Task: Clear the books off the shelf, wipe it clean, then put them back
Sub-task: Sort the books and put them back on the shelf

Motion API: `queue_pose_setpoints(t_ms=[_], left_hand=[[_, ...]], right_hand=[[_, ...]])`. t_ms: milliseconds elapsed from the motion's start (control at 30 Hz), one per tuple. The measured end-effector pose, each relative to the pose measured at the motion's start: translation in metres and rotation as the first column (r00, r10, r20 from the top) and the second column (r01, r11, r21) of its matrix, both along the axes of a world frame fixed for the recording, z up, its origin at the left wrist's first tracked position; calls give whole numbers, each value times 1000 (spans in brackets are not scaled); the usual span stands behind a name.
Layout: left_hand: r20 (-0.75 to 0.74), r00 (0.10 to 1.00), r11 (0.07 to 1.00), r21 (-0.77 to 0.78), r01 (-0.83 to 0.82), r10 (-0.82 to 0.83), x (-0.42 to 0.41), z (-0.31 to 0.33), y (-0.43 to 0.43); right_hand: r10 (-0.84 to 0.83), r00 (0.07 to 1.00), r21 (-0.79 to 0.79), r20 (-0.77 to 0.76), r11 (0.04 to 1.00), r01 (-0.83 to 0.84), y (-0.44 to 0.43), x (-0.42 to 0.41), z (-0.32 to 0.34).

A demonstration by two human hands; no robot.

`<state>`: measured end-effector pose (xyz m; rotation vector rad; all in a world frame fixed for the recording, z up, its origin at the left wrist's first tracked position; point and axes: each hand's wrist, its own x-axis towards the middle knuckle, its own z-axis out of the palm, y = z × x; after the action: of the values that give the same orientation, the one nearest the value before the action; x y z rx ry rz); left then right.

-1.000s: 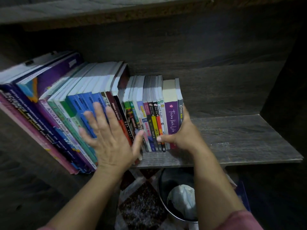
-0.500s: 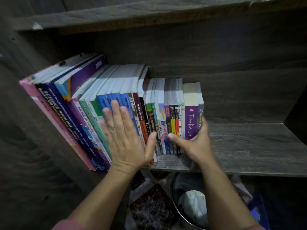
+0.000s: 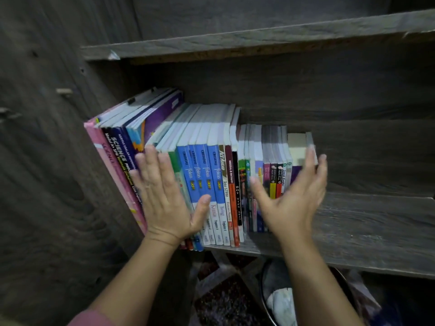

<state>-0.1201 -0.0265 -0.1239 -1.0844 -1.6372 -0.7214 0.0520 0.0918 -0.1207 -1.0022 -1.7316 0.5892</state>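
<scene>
A row of colourful paperback books (image 3: pixel 207 128) leans at the left end of the grey wood-grain shelf (image 3: pixel 367 231). The left hand (image 3: pixel 164 201) lies flat on the spines, its grip open and holding nothing. The right hand (image 3: pixel 292 203), its grip also open and empty, is at the row's unsupported right end. If squeezed loosely, the slim books could topple or slide off the front edge. Spines read "fokus", "Kimia", "SCIENCE", "Ace Ahead"
</scene>
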Motion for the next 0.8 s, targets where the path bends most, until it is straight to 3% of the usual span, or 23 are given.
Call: queue_pose_setpoints(t_ms=[133, 233, 333, 467, 533, 667, 733, 800], left_hand=[[104, 994, 992, 124, -37, 24, -22, 14, -19], [-8, 999, 999, 14, -41, 41, -41, 6, -24], [-11, 998, 997, -29, -69, 68, -45, 1, -21], [56, 995, 996, -35, -85, 87, -39, 2, -24], [138, 988, 998, -11, -64, 65, -20, -2, -24], [1, 994, 990, -96, 105, -105, 39, -15, -3], [-40, 989, 983, -122, 138, -144, 67, -18, 19], [-7, 995, 989, -113, 95, -96, 84, -18, 42]], right_hand=[[74, 985, 313, 159, 942, -121, -24, -28, 17], [155, 955, 376, 252, 894, -244, -33, -43, 7], [152, 956, 394, 253, 886, -245, -29, -48, -1], [151, 959, 400, 239, 885, -239, -31, -43, 1], [74, 976, 409, 203, 899, -153, -28, -30, 1], [-102, 987, 303, 127, 951, 59, 0, 11, -14], [-71, 989, 230, 131, 972, 39, 21, 32, -24], [100, 987, 125, 129, 985, -116, 38, 47, -25]])
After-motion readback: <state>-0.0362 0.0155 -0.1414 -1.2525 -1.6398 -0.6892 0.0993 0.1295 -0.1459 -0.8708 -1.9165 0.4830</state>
